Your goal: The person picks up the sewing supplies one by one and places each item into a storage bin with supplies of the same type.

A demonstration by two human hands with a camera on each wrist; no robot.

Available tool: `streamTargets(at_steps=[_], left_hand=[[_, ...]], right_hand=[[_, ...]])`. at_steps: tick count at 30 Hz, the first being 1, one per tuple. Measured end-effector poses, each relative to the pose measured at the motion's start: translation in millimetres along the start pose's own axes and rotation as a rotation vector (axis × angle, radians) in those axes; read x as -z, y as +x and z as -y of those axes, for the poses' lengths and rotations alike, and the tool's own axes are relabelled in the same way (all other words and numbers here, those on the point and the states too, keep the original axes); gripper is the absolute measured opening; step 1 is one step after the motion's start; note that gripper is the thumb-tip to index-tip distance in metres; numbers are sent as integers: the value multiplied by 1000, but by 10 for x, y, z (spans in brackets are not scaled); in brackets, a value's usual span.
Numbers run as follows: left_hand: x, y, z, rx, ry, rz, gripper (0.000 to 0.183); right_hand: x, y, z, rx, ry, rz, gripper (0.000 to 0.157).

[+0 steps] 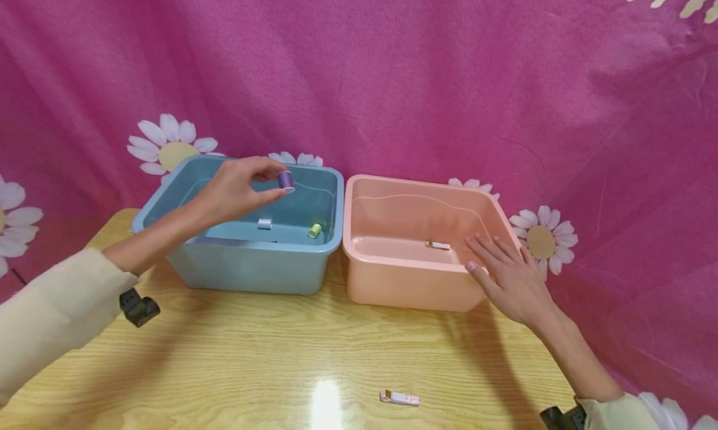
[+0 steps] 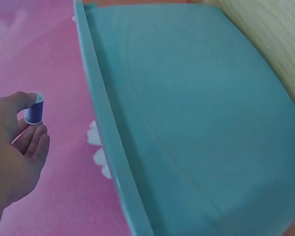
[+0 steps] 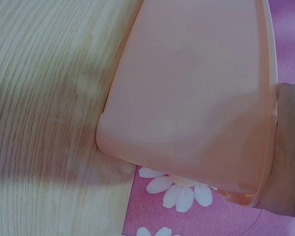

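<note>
My left hand point(image 1: 238, 184) pinches a purple thread spool point(image 1: 285, 181) between thumb and fingertips, high over the blue bin point(image 1: 252, 271). The left wrist view shows this spool point(image 2: 34, 110) upright in the pinch. Inside the blue bin lie a white thread spool point(image 1: 265, 224) and a yellow-green one point(image 1: 315, 230). With fingers spread and extended, my right hand point(image 1: 516, 286) rests on the front right corner of the pink bin point(image 1: 415, 286). A folded tape measure point(image 1: 438, 245) lies on that bin's floor.
Both bins stand side by side on a wooden table point(image 1: 269, 349). Near the table's front lies another small folded tape measure point(image 1: 399, 397). A magenta cloth point(image 1: 392, 75) with daisy prints hangs close behind the bins.
</note>
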State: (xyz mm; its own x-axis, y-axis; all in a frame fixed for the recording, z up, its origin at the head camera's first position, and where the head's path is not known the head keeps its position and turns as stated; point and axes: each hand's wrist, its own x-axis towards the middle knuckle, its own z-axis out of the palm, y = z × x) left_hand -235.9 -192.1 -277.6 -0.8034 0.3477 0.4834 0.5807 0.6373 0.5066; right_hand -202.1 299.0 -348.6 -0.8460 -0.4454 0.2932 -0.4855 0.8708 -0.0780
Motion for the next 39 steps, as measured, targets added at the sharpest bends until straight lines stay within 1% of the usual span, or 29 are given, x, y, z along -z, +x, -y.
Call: streamTargets(at_steps=[8,13,17,20,25,30,35,39], left_hand=[[33,21,160,138,-24,18,35],[47,21,215,187,-48,41,36],[34,27,272,217,-25,83,34],[6,35,352,231,-6,123,33],[-32,39,490,245,-1,186,35],[-90,15,631,246,25,270,37],[-164,-1,697,251,28,342,34],[-211,-11,717,246,8,412,30]], right_hand=[[1,3,-1,-1,7,4,52],[7,5,-1,-4,8,7,53],[9,5,0,-4,8,5,53],[9,4,3,-2,7,2,53],[9,-1,4,2,7,-8,52],[7,3,6,3,3,-12,52],[6,6,13,5,0,-12,52],[9,1,19,3,2,-15,52]])
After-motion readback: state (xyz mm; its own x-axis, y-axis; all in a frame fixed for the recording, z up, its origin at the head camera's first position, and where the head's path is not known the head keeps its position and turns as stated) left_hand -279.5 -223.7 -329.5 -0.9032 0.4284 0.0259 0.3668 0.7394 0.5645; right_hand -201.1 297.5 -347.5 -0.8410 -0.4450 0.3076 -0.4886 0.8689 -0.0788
